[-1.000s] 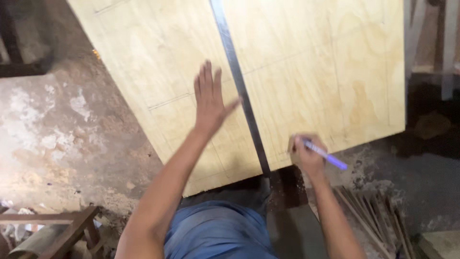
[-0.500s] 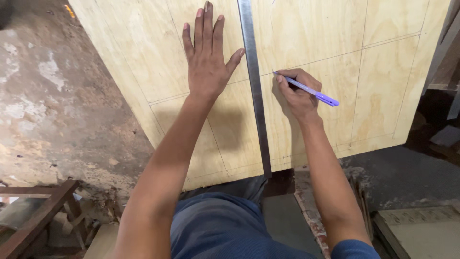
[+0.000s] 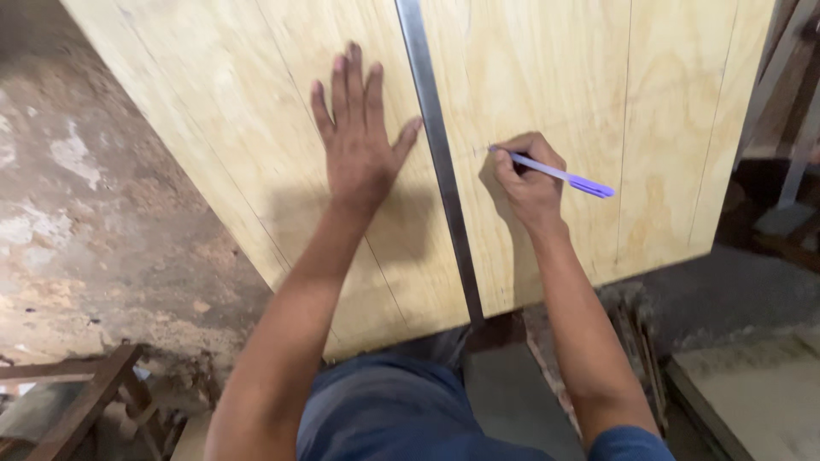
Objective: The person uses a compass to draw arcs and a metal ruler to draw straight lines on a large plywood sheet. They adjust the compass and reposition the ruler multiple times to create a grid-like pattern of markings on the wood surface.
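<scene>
Purple pen (image 3: 559, 175) in right hand (image 3: 528, 183) touching plywood (image 3: 530, 77)

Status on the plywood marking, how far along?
Done: several pencil lines already cross the plywood. In hand: left hand lies flat beside the steel rule, thumb at its edge; right hand holds the purple pen, tip on the sheet just right of the rule. Left: no cuts show in the sheet.

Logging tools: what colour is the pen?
Purple pen, held in the right hand; head view.
</scene>
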